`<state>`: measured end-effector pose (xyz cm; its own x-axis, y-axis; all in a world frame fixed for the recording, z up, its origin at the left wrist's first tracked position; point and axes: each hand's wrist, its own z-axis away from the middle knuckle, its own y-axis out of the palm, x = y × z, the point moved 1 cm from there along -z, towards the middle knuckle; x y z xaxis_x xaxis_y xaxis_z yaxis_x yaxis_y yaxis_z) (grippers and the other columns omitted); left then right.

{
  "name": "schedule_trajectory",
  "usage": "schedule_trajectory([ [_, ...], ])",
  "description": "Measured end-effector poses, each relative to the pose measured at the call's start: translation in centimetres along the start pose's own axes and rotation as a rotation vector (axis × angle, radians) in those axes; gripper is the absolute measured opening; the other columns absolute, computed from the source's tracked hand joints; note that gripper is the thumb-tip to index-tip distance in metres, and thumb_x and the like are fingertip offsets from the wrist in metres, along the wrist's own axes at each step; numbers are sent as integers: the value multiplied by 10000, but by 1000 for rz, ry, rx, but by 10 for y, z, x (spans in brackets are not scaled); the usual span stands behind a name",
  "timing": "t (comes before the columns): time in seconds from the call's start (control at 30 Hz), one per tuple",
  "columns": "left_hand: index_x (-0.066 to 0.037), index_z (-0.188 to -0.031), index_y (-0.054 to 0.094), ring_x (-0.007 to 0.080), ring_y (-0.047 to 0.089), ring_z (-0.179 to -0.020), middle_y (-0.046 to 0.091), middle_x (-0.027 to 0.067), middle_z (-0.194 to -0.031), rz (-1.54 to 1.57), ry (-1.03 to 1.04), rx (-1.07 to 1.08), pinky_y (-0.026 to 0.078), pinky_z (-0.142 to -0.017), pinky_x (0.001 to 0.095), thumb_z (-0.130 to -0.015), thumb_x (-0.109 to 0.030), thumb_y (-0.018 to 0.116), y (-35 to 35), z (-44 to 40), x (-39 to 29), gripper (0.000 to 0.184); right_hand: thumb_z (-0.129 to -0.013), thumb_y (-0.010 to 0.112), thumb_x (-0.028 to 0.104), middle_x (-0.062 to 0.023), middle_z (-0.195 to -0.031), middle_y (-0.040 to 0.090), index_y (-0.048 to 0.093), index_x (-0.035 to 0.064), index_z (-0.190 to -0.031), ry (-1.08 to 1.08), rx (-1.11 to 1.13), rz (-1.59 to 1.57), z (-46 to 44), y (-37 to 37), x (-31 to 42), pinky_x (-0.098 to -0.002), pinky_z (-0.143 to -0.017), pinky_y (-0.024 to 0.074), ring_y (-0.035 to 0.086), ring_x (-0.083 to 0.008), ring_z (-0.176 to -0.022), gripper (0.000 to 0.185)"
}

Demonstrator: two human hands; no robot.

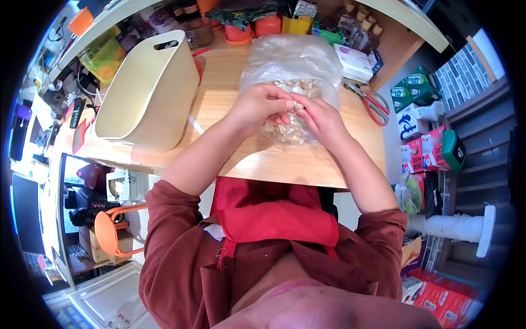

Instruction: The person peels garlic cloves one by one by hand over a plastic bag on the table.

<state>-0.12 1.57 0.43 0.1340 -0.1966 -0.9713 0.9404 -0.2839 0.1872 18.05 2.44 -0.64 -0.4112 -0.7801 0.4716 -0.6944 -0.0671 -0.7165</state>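
Note:
A clear plastic bag (pixel 296 52) lies on the wooden table in front of me, its mouth toward me. Inside and at its opening are many small pale tan and whitish pieces (pixel 285 133), whose kind I cannot make out. Over the bag's opening my two hands meet. My right hand (pixel 327 122) pinches one small tan piece (pixel 298 105) between thumb and fingers. From the other side, my left hand (pixel 256 108) closes its thumb and fingertips at the same piece, its other fingers curled.
A cream plastic bin (pixel 148 101) stands at the left on the table (pixel 263 163). Red-handled scissors (pixel 374 104) lie right of the bag. Along the back are a white box (pixel 353 63), corked bottles (pixel 363 33) and orange pots (pixel 267 26). An orange stool (pixel 109 234) stands lower left.

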Motion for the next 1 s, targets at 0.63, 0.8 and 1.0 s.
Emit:
schedule_trajectory([
  [0.63, 21, -872, 608, 123, 588, -624, 626, 77, -743, -83, 8, -7, 462, -566, 219, -794, -65, 619, 1, 5, -6, 117, -799, 576, 90, -120, -859, 567, 490, 110, -1187, -30, -14, 75, 0, 1, 0, -372, -683, 461, 557, -299, -806, 398],
  [0.8, 7, -824, 593, 129, 598, -623, 637, 93, -740, -81, 29, 14, 466, -576, 221, -798, -54, 600, 3, 7, -7, 67, -789, 581, 77, -125, -856, 563, 486, 103, -1194, -46, 2, 96, 3, 3, -2, -376, -679, 452, 550, -302, -802, 417],
  [1.0, 13, -823, 558, 157, 622, -651, 627, 110, -735, -62, 103, 37, 479, -575, 236, -799, -7, 551, 2, 4, -2, 33, -785, 583, 65, -130, -829, 558, 485, 86, -1195, -107, -40, 93, 3, 4, 0, -381, -666, 447, 549, -303, -763, 422],
])
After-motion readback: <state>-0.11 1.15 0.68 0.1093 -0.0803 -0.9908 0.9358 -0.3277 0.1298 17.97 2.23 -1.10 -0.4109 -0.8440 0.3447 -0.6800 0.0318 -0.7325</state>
